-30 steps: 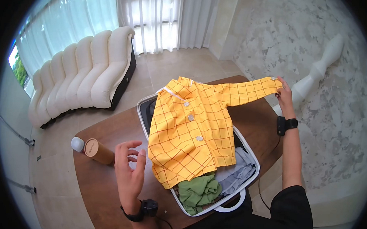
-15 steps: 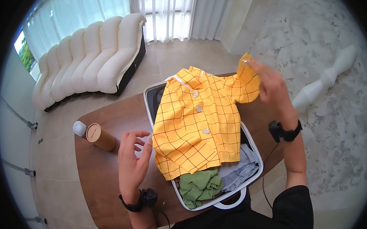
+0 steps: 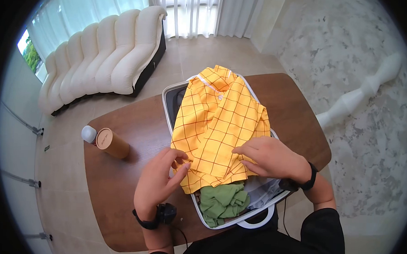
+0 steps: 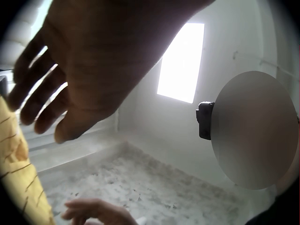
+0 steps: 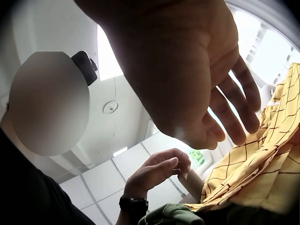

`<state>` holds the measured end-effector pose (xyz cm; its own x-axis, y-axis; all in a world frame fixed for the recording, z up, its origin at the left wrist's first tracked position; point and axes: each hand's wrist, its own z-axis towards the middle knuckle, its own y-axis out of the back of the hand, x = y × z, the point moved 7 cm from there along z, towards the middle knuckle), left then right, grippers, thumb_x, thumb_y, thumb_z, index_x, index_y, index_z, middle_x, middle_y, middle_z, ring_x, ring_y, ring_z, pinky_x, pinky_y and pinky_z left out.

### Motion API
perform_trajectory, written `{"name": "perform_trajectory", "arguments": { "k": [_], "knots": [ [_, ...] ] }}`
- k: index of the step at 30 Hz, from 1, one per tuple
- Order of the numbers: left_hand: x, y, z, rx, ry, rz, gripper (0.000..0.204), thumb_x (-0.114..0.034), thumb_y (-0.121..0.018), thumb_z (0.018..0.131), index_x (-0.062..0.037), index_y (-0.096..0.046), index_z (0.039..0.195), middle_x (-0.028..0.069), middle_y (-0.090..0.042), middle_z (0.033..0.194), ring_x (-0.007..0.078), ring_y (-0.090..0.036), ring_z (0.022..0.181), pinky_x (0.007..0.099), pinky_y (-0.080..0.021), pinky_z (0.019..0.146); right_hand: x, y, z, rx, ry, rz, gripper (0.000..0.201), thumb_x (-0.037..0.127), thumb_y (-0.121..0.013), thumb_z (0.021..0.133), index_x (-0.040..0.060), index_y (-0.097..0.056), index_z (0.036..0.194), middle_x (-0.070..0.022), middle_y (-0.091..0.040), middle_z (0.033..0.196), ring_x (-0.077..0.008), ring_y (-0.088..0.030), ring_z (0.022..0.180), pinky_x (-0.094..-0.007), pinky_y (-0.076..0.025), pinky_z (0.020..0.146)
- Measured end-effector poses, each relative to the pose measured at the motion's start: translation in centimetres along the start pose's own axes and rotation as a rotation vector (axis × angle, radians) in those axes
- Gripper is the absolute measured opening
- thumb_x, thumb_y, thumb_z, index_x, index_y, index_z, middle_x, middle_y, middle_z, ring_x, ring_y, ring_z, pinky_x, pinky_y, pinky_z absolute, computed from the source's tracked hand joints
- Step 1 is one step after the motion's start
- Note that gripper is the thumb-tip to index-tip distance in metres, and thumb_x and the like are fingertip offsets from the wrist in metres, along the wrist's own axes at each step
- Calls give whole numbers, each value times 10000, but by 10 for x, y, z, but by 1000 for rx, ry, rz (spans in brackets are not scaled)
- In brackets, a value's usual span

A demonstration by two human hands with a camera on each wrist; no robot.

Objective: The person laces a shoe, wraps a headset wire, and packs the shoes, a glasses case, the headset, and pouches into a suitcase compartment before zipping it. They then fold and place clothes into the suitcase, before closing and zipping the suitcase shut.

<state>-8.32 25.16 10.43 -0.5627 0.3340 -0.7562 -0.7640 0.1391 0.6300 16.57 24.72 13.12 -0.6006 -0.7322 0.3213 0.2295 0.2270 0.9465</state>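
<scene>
A yellow checked shirt (image 3: pixel 221 132) lies spread over the open suitcase (image 3: pixel 169 108), its collar at the far end. One sleeve (image 3: pixel 228 128) is folded diagonally across its front. My left hand (image 3: pixel 158 179) is at the shirt's lower left edge, fingers loosely bent and holding nothing. Over the shirt's lower right side, my right hand (image 3: pixel 275 158) has its fingertips right at the folded sleeve. In the right wrist view the right hand's fingers (image 5: pixel 225 112) are fairly straight and spread beside the checked cloth (image 5: pixel 262 154).
Below the shirt's hem, a crumpled green garment (image 3: pixel 223 202) and a grey-blue garment (image 3: pixel 262 193) lie in the suitcase. A brown cylindrical container (image 3: pixel 114 143) and a white-capped bottle (image 3: pixel 88 134) stand at the left of the wooden table (image 3: pixel 114 200). A cream sofa (image 3: pixel 106 54) is beyond.
My right hand has brought the outstretched sleeve inward, laid it across the shirt's front and let go of its cuff. The left hand has moved slightly right, up to the shirt's edge.
</scene>
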Motion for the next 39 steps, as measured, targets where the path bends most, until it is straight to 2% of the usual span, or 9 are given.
{"name": "perform_trajectory", "arguments": {
  "k": [2,8,13,18,20,24,32,35,39],
  "knots": [
    [-2,-19,-1,213,2,-12,265,-255,-734,939,-45,-657,1081,118,-665,1042,289,-672,913,396,-541,739,-10,-7,-11,33,-89,12,284,187,-665,942,16,-652,1168,-153,-675,1063,-324,-672,999,-427,-539,869],
    [-28,-59,4,277,-168,81,360,-317,-790,892,-55,-659,1101,113,-643,1017,311,-670,939,413,-540,819,-14,-22,-22,-147,-33,32,297,197,-708,908,50,-653,1161,-134,-653,997,-319,-667,966,-424,-532,826],
    [-29,-77,2,340,-178,144,362,-347,-788,887,-81,-650,1090,96,-655,980,319,-674,946,420,-536,813,-12,-23,-13,-79,-56,-41,253,204,-753,880,72,-675,1081,-106,-651,950,-315,-663,903,-410,-536,799],
    [-30,-79,2,346,-193,117,319,-279,-770,890,-47,-629,1058,150,-627,956,361,-662,913,457,-532,813,-14,-39,-7,-62,-19,-90,188,207,-759,849,73,-665,942,-77,-631,872,-295,-654,831,-411,-522,729],
    [-31,-79,2,354,-205,101,304,-269,-762,895,-44,-628,1051,152,-630,954,362,-662,902,456,-533,809,-10,-42,-4,-74,56,-179,171,184,-725,835,80,-589,832,-62,-600,819,-258,-646,804,-388,-518,685],
    [-32,-77,1,349,-210,100,262,-247,-740,915,-37,-629,1027,149,-639,948,358,-669,892,446,-538,796,1,-32,-4,-160,175,-204,177,169,-716,815,84,-563,789,-53,-589,808,-238,-632,759,-372,-511,662],
    [-32,-58,-2,337,-199,-6,277,-289,-717,956,-33,-629,1015,146,-659,950,338,-678,895,431,-537,778,4,16,-42,-357,25,-257,142,100,-745,784,81,-607,811,-58,-560,784,-245,-616,724,-363,-494,630],
    [-25,-49,-2,331,-136,-46,249,-249,-736,942,-29,-626,981,132,-658,937,312,-667,883,404,-529,776,-4,13,-52,-355,-11,-210,138,97,-753,785,79,-622,826,-58,-564,782,-254,-618,722,-370,-495,627],
    [10,-39,-1,214,28,125,243,-240,-710,954,-27,-621,1028,142,-667,952,342,-671,867,424,-532,762,-15,3,-62,-310,-54,-218,134,97,-756,781,80,-631,829,-54,-568,773,-263,-619,725,-378,-495,629]
  ]
}}
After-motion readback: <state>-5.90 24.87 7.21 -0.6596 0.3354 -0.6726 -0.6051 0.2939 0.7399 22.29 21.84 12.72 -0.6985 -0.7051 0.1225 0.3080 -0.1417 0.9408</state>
